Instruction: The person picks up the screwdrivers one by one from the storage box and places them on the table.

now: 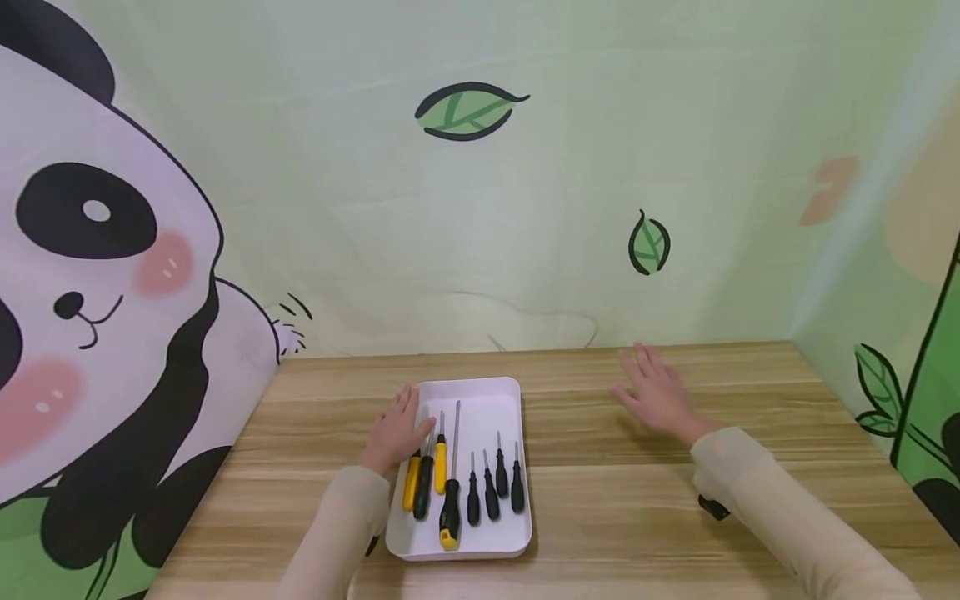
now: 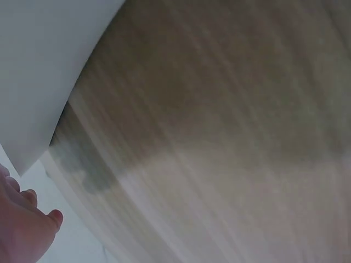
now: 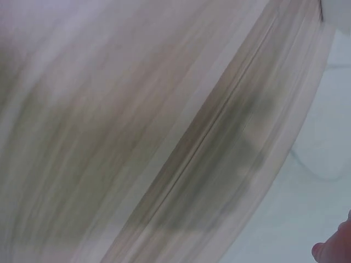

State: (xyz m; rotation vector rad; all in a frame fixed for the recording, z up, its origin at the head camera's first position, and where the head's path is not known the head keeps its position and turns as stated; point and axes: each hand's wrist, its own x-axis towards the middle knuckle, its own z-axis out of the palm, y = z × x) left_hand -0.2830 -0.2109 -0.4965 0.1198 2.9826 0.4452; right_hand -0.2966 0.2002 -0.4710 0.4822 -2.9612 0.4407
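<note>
A white rectangular tray stands on the table, holding several screwdrivers. On its left side lie larger ones with yellow and black handles, such as the long screwdriver; to the right are small black screwdrivers. My left hand is at the tray's upper left rim, its fingers extended and thumb toward the inside. In the left wrist view that hand shows beside the pale tray wall. Well right of the tray, my right hand is spread and holds nothing; only a bit of this hand enters the right wrist view.
The wood-grain table ends at a pale green backdrop printed with leaves. A large printed panda covers the left side. The backdrop also runs along the right edge of the table.
</note>
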